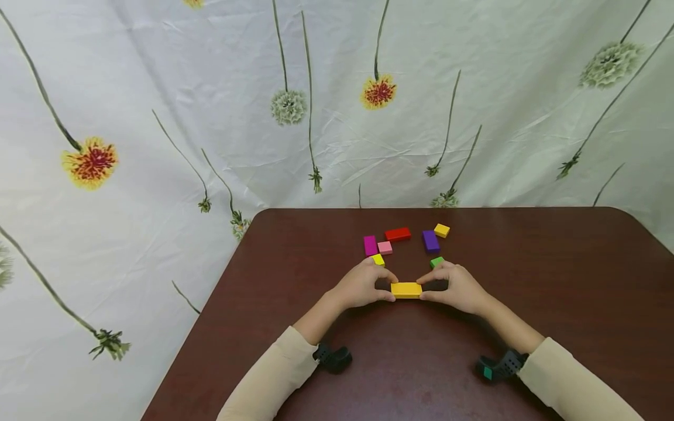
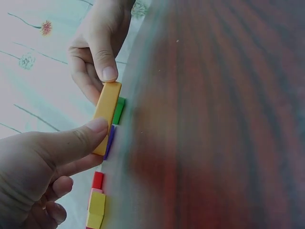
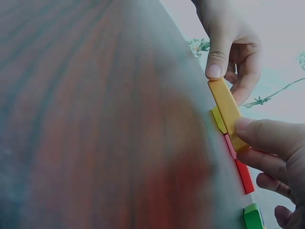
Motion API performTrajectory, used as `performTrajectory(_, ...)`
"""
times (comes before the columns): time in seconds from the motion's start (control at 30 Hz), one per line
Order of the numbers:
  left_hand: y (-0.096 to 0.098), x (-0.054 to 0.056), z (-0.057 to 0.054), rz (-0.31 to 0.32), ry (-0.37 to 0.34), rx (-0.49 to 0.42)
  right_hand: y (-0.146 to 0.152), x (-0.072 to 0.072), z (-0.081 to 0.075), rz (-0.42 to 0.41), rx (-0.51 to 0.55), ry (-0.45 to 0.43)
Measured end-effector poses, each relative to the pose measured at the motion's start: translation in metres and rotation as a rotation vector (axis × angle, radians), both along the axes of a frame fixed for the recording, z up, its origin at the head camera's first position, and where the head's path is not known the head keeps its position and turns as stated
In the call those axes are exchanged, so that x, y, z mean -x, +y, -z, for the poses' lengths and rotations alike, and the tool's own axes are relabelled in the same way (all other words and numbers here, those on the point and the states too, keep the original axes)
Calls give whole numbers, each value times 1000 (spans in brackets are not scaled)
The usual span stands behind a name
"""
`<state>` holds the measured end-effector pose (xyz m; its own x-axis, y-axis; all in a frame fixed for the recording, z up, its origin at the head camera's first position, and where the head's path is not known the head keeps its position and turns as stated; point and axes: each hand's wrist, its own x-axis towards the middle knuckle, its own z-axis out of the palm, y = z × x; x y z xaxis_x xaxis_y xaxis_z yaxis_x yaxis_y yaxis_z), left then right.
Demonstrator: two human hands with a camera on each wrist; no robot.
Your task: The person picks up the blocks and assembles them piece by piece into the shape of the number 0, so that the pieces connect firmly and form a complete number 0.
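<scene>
Both hands pinch one orange-yellow block by its two short ends, between thumb and fingers. The left hand holds its left end and the right hand its right end. In the left wrist view the block spans from one thumb to the other, over the table. Just beyond the left fingers lies a yellow block, partly hidden by that hand. A green block shows behind the right fingers.
Farther back on the brown table lie a magenta block, a pink block, a red block, a purple block and a small yellow-orange block. A flowered cloth hangs behind the table.
</scene>
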<state>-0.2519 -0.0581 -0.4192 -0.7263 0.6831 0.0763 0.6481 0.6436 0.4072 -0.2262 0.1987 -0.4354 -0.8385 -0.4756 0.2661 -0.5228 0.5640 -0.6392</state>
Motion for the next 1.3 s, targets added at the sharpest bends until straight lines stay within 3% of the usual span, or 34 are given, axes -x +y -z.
performTrajectory(0.27, -1, -7, 4, 35, -10, -9, 1, -6, 9, -6, 18, -65)
performTrajectory(0.67, -6, -5, 20, 43, -27, -86, 2, -7, 21, -25, 90, -86)
performTrajectory(0.87, -7, -5, 21, 54, -28, -111, 6, -6, 21, -27, 160, -82)
performTrajectory(1.03, -7, -5, 21, 55, -27, -105, 15, -2, 10, 53, 212, -88)
performTrajectory(1.3, -8, -6, 19, 42, -60, -118, 36, 24, 6, 182, 97, -61)
